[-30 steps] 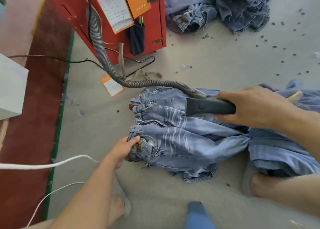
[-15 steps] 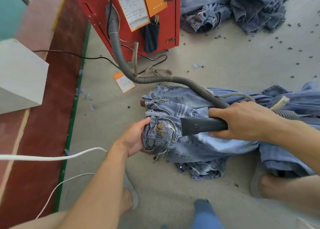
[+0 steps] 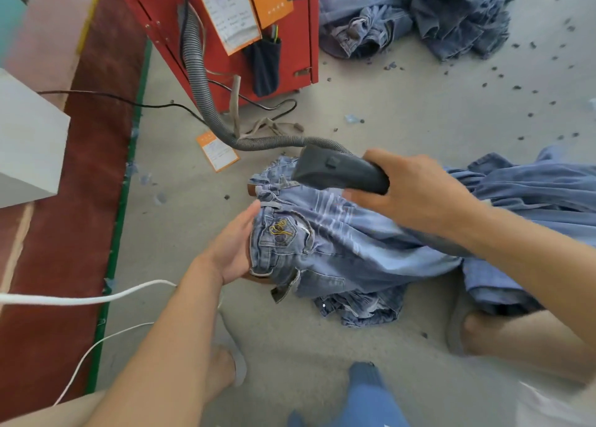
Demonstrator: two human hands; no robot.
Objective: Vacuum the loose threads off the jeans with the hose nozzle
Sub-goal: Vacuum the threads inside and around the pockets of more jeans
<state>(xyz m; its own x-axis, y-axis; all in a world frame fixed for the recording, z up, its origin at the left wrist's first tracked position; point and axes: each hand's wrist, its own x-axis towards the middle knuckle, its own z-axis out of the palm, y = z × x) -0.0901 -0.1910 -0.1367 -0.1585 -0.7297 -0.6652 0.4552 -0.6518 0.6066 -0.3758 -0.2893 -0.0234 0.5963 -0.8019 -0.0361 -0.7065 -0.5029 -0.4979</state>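
Light blue jeans (image 3: 348,249) lie bunched on the grey floor, waistband to the left, a yellow-stitched pocket facing up. My left hand (image 3: 233,249) holds the waistband end, fingers curled under the denim. My right hand (image 3: 416,194) grips the dark grey hose nozzle (image 3: 335,170), whose mouth sits over the far edge of the waistband. The ribbed grey hose (image 3: 200,81) runs from the nozzle back up to the red machine.
A red vacuum machine (image 3: 225,23) with orange labels stands at the back. A heap of more jeans (image 3: 419,14) lies beyond it; thread scraps dot the floor. A white box (image 3: 29,143) and white cords (image 3: 80,297) are at left. My feet are below.
My right hand has swung the nozzle up and away from the pocket area to the far edge of the waistband. My left hand keeps holding the waistband.
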